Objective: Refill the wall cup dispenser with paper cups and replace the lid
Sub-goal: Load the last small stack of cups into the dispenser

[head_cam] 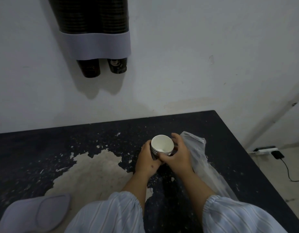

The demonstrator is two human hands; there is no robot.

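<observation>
Striped sleeves (111, 214) lead up to both my hands wrapped round a short stack of paper cups (162, 145) on the dark table (44, 148), left hand (147, 161) & right hand (177, 155) pressing its sides, clear plastic bag (200, 158) just beside on the right, grey lid (36, 214) near my left sleeve, wall dispenser (95, 31) w/ dark cups well above.

counter (44, 148): dark speckled top, coating badly peeled in the middle, pale patch showing
near-left corner: grey lid (36, 214) lying flat
right side: crumpled clear plastic bag (200, 158)
</observation>
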